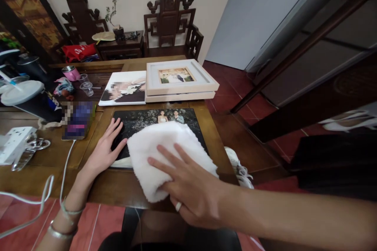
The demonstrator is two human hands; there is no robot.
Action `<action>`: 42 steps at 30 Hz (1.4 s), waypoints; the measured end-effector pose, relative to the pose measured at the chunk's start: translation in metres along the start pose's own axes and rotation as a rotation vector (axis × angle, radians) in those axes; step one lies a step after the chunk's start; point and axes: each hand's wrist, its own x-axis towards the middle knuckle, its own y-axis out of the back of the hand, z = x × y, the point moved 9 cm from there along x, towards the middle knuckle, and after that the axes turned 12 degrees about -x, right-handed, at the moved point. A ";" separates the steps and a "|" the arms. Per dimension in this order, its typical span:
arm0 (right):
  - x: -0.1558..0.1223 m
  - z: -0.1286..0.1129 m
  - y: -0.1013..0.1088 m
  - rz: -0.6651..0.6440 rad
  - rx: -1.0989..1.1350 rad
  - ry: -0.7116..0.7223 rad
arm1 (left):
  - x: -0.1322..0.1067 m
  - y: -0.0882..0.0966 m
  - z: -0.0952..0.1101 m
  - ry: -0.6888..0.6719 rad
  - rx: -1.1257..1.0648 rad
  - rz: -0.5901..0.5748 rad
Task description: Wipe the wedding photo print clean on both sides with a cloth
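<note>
A dark photo panel (pixel 135 119) showing two people before foliage lies flat on the wooden table. Across its lower and right part spreads a fluffy white cloth (pixel 150 145), which hides much of the picture. My right hand (pixel 188 184), with a ring on it, presses on the cloth from above, its fingers laid over the fabric and the near edge bunched by the thumb. My left hand (pixel 106 147) rests on the panel's left edge, fingers stretched out and holding nothing.
Two stacked pale frames (pixel 203 76) and a white-edged photo panel (pixel 126 86) lie behind. Leftward are a phone (pixel 79 121) on a white cable, a lidded cup (pixel 29 100), a power strip (pixel 17 145) and a clear hair claw (pixel 26 155). A wooden chair (pixel 171 19) stands beyond.
</note>
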 end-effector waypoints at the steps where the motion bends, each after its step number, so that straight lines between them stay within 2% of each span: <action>1: 0.002 0.002 0.004 -0.002 0.011 -0.003 | 0.000 0.000 0.000 -0.003 0.005 -0.003; 3: 0.009 0.022 0.014 0.036 0.022 -0.065 | 0.000 0.000 -0.001 -0.002 0.010 -0.001; 7: 0.021 0.086 0.033 0.212 -0.055 -0.220 | 0.001 0.001 0.000 0.001 0.004 0.014; 9: 0.022 0.107 0.033 0.253 -0.147 -0.275 | 0.002 0.002 0.001 -0.001 0.002 0.019; 11: 0.020 0.114 0.026 0.247 -0.230 -0.323 | 0.002 0.003 0.002 -0.003 0.000 0.027; 14: 0.009 0.096 0.009 0.170 -0.238 -0.346 | 0.002 0.006 0.003 -0.004 -0.013 0.044; 18: -0.010 0.039 -0.010 0.015 -0.062 -0.244 | 0.002 0.008 0.005 0.001 -0.032 0.065; 20: -0.017 0.010 -0.011 -0.063 0.030 -0.146 | 0.003 0.009 0.005 0.004 -0.035 0.073; 22: -0.018 -0.005 -0.004 -0.098 0.092 -0.087 | 0.003 0.009 0.004 0.006 -0.031 0.078; 24: -0.013 0.002 0.009 -0.065 0.111 -0.095 | 0.003 0.009 0.004 0.008 -0.028 0.073; 28: 0.005 0.061 0.027 0.086 0.030 -0.210 | 0.003 0.010 0.004 0.009 -0.033 0.084; 31: 0.012 0.101 0.029 0.193 -0.048 -0.255 | 0.002 0.013 0.005 -0.003 -0.035 0.105; 33: 0.013 0.110 0.026 0.229 -0.070 -0.265 | 0.002 0.013 0.006 -0.015 -0.038 0.108; 36: 0.010 0.095 0.014 0.185 -0.070 -0.280 | 0.003 0.012 0.006 -0.019 -0.039 0.106; 38: 0.006 0.071 0.005 0.118 -0.046 -0.259 | 0.003 0.012 0.006 -0.016 -0.037 0.105; 42: 0.001 0.018 -0.004 -0.026 0.010 -0.104 | 0.003 0.011 0.007 -0.010 -0.031 0.102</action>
